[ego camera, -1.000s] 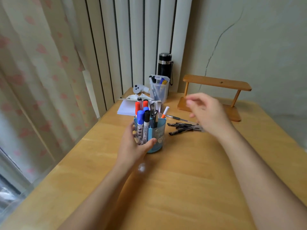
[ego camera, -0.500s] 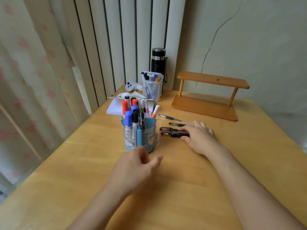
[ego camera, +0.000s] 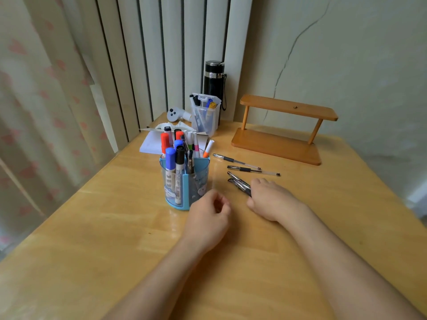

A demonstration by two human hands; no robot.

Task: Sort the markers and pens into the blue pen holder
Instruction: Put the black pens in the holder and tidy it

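The blue pen holder (ego camera: pixel 184 181) stands upright on the wooden table (ego camera: pixel 115 227), filled with several markers in red, blue, black and white. My left hand (ego camera: pixel 208 218) rests just in front of its right side, fingers loosely curled, holding nothing. My right hand (ego camera: pixel 272 199) lies on the table to the right, fingers closed around a bunch of black pens (ego camera: pixel 239 183) whose ends stick out toward the holder. Two more pens, one (ego camera: pixel 235 161) behind the other (ego camera: pixel 253 170), lie loose on the table beyond.
A wooden shelf stand (ego camera: pixel 277 144) sits at the back right. A clear container with pens (ego camera: pixel 204 116), a black bottle (ego camera: pixel 213 82), a white controller (ego camera: pixel 175 114) and a notepad (ego camera: pixel 150 144) crowd the back. Curtains hang at the left.
My left hand let go of the holder and drew back toward me. My right hand came down onto the black pens, closed on them and pulled them nearer.
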